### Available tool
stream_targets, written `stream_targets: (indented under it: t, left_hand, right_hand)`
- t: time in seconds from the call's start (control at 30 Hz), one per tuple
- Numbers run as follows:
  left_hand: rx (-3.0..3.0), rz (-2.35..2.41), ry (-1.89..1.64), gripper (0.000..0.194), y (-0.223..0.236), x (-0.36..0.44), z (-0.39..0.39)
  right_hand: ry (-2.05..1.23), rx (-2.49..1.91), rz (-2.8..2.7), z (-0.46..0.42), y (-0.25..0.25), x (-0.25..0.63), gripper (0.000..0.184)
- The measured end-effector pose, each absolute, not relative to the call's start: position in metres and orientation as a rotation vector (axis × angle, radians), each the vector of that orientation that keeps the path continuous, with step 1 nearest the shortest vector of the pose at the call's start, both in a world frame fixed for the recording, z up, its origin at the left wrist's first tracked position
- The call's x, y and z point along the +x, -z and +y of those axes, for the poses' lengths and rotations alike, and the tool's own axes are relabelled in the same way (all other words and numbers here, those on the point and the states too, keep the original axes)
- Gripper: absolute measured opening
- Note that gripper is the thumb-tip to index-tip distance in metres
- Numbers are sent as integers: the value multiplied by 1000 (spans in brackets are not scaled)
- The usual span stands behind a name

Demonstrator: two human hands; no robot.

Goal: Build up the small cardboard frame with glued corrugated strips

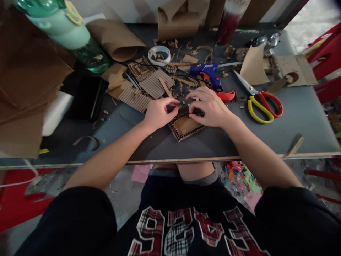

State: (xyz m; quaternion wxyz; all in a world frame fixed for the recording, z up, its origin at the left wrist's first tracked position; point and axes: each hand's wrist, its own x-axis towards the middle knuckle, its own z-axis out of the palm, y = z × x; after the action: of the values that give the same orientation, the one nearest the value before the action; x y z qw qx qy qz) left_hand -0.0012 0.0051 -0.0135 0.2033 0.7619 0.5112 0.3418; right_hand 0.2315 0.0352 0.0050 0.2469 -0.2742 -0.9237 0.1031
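Note:
A small rectangular cardboard tray, its raised walls made of corrugated strips, lies near the front edge of the table. At its far left corner is my left hand, thumb and forefinger bent close together; whatever is between them is too small to make out. My right hand curls over the tray's far right side, thumb inside and forefinger at the far wall. A narrow cardboard strip slants across the scraps just beyond my left hand. Behind my right hand lies a red-handled cutter, partly covered.
Behind lie corrugated pieces, a tape roll and a blue glue gun. Scissors lie open on the right. A green bottle and a black phone are on the left. The table's front edge runs below my forearms.

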Motion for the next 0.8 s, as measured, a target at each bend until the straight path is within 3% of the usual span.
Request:
stream_targets:
  t: [0.23, 0.33, 0.43, 0.5, 0.67, 0.8]
  left_hand:
    - [2259, 1260, -973, 30, 16, -6, 14]
    - [2447, 1054, -902, 34, 16, -9, 20]
    - [2574, 855, -725, 25, 13, -12, 22]
    - [2639, 747, -619, 22, 9, -13, 21]
    - [2790, 672, -587, 49, 2, -8, 7]
    - [2929, 581, -514, 40, 5, 3, -3]
  right_hand:
    - [-404, -801, -2213, 38, -9, 232, 28]
    - [-643, -846, -1987, 42, -4, 231, 38]
    - [-879, -831, -1839, 45, 1, 230, 44]
    - [-936, -839, -1804, 44, 1, 229, 46]
    - [-928, -824, -1818, 39, -4, 228, 46]
    - [-863, -809, -1830, 37, -3, 226, 43]
